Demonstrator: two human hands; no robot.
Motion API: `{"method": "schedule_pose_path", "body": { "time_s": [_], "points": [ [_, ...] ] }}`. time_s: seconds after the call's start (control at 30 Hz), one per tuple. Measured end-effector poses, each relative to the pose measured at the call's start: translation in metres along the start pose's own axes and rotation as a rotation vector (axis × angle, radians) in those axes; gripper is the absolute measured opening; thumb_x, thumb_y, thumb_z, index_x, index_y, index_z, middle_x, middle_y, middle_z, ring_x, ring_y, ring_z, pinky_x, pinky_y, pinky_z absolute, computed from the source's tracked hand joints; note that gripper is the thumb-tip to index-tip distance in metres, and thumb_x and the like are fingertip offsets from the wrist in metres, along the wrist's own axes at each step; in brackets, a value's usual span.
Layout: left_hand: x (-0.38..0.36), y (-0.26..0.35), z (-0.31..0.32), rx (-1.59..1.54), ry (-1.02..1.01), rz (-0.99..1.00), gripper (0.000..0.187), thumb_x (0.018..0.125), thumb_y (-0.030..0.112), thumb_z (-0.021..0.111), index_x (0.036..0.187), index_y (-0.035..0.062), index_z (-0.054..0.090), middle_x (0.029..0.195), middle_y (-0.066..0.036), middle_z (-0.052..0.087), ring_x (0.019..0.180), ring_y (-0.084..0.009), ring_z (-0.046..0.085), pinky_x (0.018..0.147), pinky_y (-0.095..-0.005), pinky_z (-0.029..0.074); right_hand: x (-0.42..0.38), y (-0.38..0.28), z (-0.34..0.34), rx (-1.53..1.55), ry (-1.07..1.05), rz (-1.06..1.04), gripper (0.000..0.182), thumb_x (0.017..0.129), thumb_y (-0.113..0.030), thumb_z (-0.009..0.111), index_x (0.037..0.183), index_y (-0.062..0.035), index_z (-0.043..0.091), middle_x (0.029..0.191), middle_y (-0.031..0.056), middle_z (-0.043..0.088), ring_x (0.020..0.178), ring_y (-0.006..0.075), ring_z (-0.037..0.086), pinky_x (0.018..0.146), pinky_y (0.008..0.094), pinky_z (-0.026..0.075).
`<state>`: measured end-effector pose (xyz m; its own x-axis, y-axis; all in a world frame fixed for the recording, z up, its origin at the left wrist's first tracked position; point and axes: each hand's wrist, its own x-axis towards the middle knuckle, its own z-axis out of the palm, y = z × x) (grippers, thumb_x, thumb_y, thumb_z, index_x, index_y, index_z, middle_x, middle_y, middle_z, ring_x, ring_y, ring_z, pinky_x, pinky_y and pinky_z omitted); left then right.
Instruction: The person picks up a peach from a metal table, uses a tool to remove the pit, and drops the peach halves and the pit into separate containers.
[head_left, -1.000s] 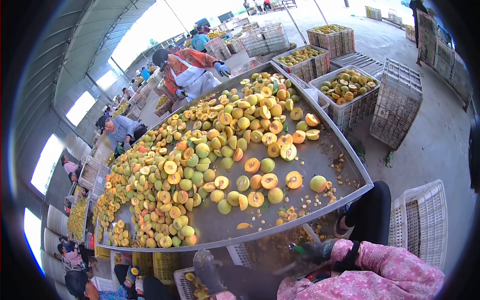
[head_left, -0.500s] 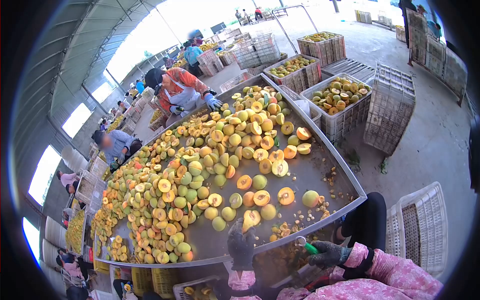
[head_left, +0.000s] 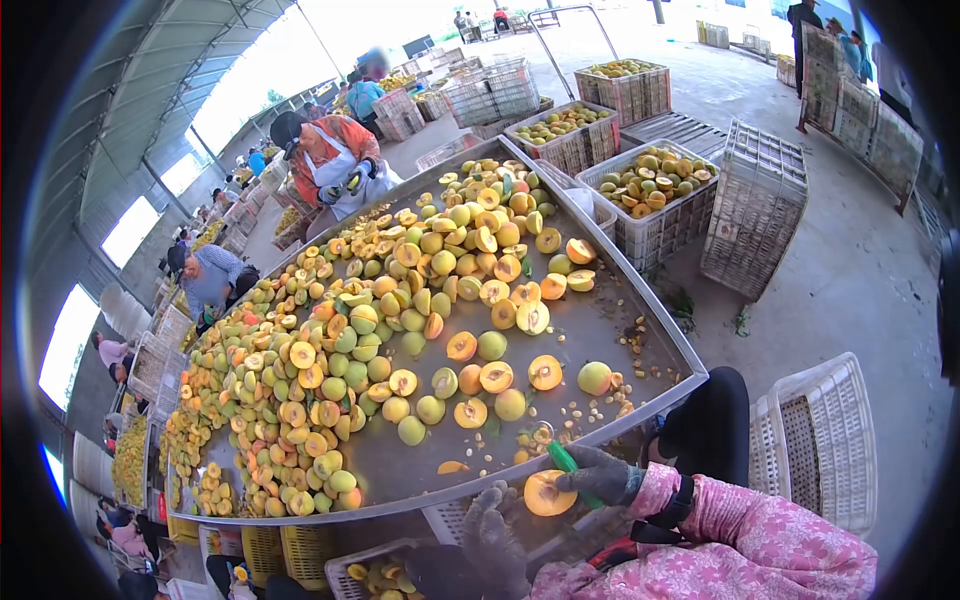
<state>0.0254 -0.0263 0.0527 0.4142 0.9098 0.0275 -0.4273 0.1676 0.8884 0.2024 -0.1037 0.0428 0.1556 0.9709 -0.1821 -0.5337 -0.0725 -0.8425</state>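
Observation:
My right hand (head_left: pixel 608 474), in a dark glove, grips a green-handled pitting tool (head_left: pixel 566 459) with a small metal loop at its tip. Against its fingers is a peach half (head_left: pixel 549 493), cut face up, just outside the table's near edge. Left of that half, my left hand (head_left: pixel 492 530), also gloved, is raised with its fingers apart and holds nothing. Beyond both hands, halved peaches (head_left: pixel 495 376) are heaped on the metal table (head_left: pixel 570 400), some cut side up and others skin up. Loose pits and scraps (head_left: pixel 600 408) lie near its right corner.
The table's raised rim (head_left: pixel 655 400) runs in front of me. A white crate (head_left: pixel 815 450) stands at my right, and a filled crate (head_left: pixel 650 190) beyond the table. A co-worker in orange (head_left: pixel 335 160) stands across the table; another (head_left: pixel 210 275) is at the far left.
The peach half has come from the table toward me, near the right hand. My left hand has drawn back and spread its fingers. The right hand with the tool has moved left.

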Motion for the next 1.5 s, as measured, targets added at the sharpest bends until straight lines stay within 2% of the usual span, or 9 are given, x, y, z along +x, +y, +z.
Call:
{"method": "schedule_pose_path", "body": {
  "time_s": [0.13, 0.27, 0.4, 0.67, 0.7, 0.9, 1.17, 1.33, 1.5],
  "points": [
    [0.008, 0.019, 0.020, 0.591, -0.291, -0.099, 0.030, 0.090, 0.011, 0.050, 0.112, -0.0084, 0.052, 0.110, -0.016, 0.058, 0.100, -0.0232, 0.057, 0.090, -0.0325, 0.046, 0.003, 0.001, -0.009, -0.048, -0.123, -0.043, 0.054, 0.081, -0.021, 0.068, 0.125, 0.0010, 0.043, 0.110, 0.0070, 0.055, 0.099, 0.0136, 0.054, 0.084, 0.0292, 0.046],
    [0.014, 0.005, 0.021, 0.002, -0.291, -0.618, 0.037, 0.084, 0.012, 0.059, 0.115, -0.0056, 0.049, 0.110, -0.014, 0.057, 0.098, -0.0202, 0.057, 0.088, -0.0309, 0.046, 0.007, -0.006, -0.007, -0.210, -0.335, -0.074, 0.054, 0.082, -0.021, 0.066, 0.126, -0.0011, 0.043, 0.114, 0.0070, 0.055, 0.105, 0.0160, 0.052, 0.087, 0.0318, 0.046],
    [0.009, 0.007, 0.031, 0.622, -0.677, -0.013, 0.061, 0.069, 0.013, 0.075, 0.120, 0.0029, 0.042, 0.109, -0.010, 0.056, 0.099, -0.0195, 0.058, 0.086, -0.0325, 0.046, 0.014, -0.017, -0.011, -0.870, -0.410, -0.325, 0.059, 0.078, -0.025, 0.068, 0.126, -0.0029, 0.042, 0.114, 0.0135, 0.056, 0.106, 0.0246, 0.054, 0.086, 0.0350, 0.045],
    [0.013, -0.010, 0.024, -0.774, 0.082, -0.817, 0.059, 0.082, 0.035, 0.062, 0.123, -0.0033, 0.044, 0.112, -0.017, 0.056, 0.102, -0.0285, 0.055, 0.088, -0.0391, 0.046, 0.001, -0.016, -0.027, -0.628, -0.039, -0.210, 0.043, 0.083, -0.021, 0.061, 0.118, -0.0016, 0.047, 0.106, 0.0183, 0.054, 0.097, 0.0318, 0.056, 0.082, 0.0392, 0.044],
    [0.012, -0.018, 0.016, -0.055, -0.165, -0.394, 0.058, 0.086, 0.043, 0.052, 0.122, -0.0013, 0.046, 0.113, -0.020, 0.054, 0.103, -0.0340, 0.053, 0.089, -0.0441, 0.046, -0.003, -0.024, -0.028, -0.798, -0.066, -0.176, 0.044, 0.082, -0.020, 0.061, 0.120, -0.0029, 0.047, 0.108, 0.0178, 0.055, 0.100, 0.0323, 0.056, 0.085, 0.0399, 0.044],
    [0.012, 0.003, 0.005, -0.728, 0.006, -0.664, 0.048, 0.087, 0.039, 0.051, 0.120, 0.0039, 0.052, 0.112, -0.021, 0.055, 0.100, -0.0327, 0.054, 0.087, -0.0470, 0.046, -0.015, -0.023, -0.024, -1.238, -0.035, -0.154, 0.048, 0.083, -0.021, 0.060, 0.125, -0.0053, 0.045, 0.114, 0.0182, 0.055, 0.104, 0.0340, 0.055, 0.086, 0.0420, 0.045],
    [0.008, -0.013, -0.001, -0.551, -0.001, -0.341, 0.048, 0.096, 0.035, 0.033, 0.119, -0.0043, 0.048, 0.113, -0.021, 0.054, 0.105, -0.0269, 0.053, 0.093, -0.0387, 0.045, -0.028, 0.034, 0.004, -0.826, -0.256, -0.322, 0.037, 0.088, -0.026, 0.056, 0.117, -0.0062, 0.046, 0.111, 0.0175, 0.055, 0.095, 0.0298, 0.060, 0.076, 0.0417, 0.049],
    [0.002, -0.007, -0.001, -0.483, 0.019, -0.269, 0.047, 0.097, 0.032, 0.028, 0.118, -0.0052, 0.047, 0.112, -0.020, 0.054, 0.104, -0.0277, 0.053, 0.093, -0.0384, 0.045, -0.021, 0.063, 0.027, -0.583, -0.097, 0.082, 0.031, 0.090, -0.034, 0.051, 0.102, -0.0055, 0.049, 0.083, 0.0164, 0.060, 0.072, 0.0317, 0.063, 0.061, 0.0434, 0.047],
    [-0.002, 0.006, 0.005, -0.363, 0.025, -0.192, 0.036, 0.097, 0.022, 0.035, 0.117, -0.0063, 0.046, 0.112, -0.020, 0.054, 0.102, -0.0283, 0.055, 0.093, -0.0395, 0.046, -0.022, 0.041, 0.045, -1.032, -0.038, -0.142, 0.028, 0.091, -0.032, 0.050, 0.095, -0.0048, 0.048, 0.073, 0.0163, 0.059, 0.066, 0.0377, 0.060, 0.057, 0.0447, 0.046]
  ]
}}
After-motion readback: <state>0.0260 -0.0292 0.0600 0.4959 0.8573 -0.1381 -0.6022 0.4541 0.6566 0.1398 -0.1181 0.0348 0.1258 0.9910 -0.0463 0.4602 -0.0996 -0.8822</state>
